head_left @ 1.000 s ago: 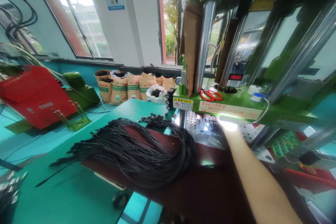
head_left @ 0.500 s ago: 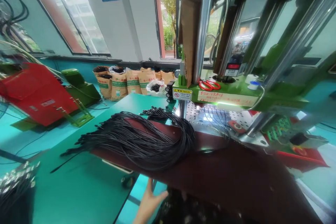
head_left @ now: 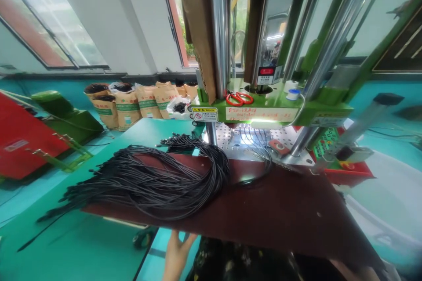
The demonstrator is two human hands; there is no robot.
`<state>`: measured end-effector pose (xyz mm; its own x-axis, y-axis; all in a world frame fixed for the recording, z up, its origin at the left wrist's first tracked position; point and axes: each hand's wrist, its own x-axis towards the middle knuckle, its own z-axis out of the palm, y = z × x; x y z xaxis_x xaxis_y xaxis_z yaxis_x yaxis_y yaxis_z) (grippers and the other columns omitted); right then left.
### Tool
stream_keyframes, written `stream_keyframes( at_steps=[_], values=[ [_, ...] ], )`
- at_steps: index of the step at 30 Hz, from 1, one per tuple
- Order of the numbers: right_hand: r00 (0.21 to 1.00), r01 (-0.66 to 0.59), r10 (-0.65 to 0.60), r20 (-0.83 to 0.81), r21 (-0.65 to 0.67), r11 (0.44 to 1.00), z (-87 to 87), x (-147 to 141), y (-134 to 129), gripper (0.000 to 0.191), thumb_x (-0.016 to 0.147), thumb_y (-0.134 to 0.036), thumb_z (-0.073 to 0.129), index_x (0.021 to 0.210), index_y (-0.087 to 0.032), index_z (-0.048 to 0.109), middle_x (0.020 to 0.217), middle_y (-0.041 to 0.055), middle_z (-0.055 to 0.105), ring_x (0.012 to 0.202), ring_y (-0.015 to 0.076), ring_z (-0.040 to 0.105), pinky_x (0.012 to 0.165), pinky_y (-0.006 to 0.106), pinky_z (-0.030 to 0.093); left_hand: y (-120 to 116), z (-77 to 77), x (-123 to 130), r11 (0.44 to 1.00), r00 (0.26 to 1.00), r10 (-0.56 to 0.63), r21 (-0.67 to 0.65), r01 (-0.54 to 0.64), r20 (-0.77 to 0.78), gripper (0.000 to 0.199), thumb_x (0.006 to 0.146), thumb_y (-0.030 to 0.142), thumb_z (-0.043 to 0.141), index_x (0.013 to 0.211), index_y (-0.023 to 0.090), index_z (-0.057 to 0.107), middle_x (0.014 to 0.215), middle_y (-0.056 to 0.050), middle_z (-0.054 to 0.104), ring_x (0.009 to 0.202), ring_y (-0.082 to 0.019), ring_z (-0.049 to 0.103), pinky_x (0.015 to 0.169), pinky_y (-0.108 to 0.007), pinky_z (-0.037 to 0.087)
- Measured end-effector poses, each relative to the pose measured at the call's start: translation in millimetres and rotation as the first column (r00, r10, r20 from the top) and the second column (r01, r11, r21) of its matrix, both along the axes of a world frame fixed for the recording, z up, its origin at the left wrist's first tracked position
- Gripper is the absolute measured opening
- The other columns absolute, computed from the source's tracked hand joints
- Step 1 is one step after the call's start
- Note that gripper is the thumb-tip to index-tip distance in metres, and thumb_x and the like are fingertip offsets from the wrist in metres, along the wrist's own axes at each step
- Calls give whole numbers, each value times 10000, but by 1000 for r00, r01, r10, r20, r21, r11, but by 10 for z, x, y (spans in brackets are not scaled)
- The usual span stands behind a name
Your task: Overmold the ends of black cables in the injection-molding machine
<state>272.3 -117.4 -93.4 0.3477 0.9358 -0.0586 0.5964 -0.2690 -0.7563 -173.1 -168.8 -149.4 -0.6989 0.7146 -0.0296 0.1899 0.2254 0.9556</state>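
At the bottom of the head view, my left hand (head_left: 177, 252) is at the front edge of a dark brown board (head_left: 277, 210). Its thumb and forefinger are spread, with the fingertips at or just beneath the edge; the other fingers are hidden. What seems to be part of my right hand or forearm (head_left: 351, 268) shows dimly under the board's front right side, its fingers out of sight. A thick bundle of black cables (head_left: 158, 184) lies curved across the board's left half. Several thin cables (head_left: 263, 149) run from the lit metal plate (head_left: 227, 140) of a green press (head_left: 316, 112) onto the board.
Red-handled scissors (head_left: 239, 98) and a blue-and-white spool (head_left: 293, 94) rest on the press. A green table (head_left: 99, 246) extends left. Paper sacks (head_left: 127, 107) stand along the wall, and a red machine (head_left: 16, 140) is at far left. To the right is a red tray (head_left: 349, 173).
The view has swung right, so the press and cables appear farther left. My left hand's thumb and forefinger are now closer to the board's edge. A bit of skin has appeared at lower right.
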Motion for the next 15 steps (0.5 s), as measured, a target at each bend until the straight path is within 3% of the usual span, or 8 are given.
stream_keyframes(
  at_steps=[5, 15],
  values=[
    [999, 34, -34, -1, 12, 999, -43, -38, -27, 721, 585, -654, 499, 1262, -571, 265, 975, 51, 615, 1082, 357, 498, 683, 443, 490, -1, 46, 27, 998, 999, 36, -49, -37, -36, 610, 545, 559, 627, 964, 120, 561, 858, -94, 649, 887, -322, 586, 845, -445, 423],
    [999, 44, -44, -10, 19, 999, -146, 46, -41, 648, 623, -661, 501, 1239, -601, 307, 934, 66, 618, 1040, 342, 530, 664, 453, 488, -5, 76, -33, 996, 998, 0, -93, -6, -60, 597, 507, 542, 652, 924, 120, 590, 856, -107, 660, 891, -336, 581, 788, -442, 456]
  ],
)
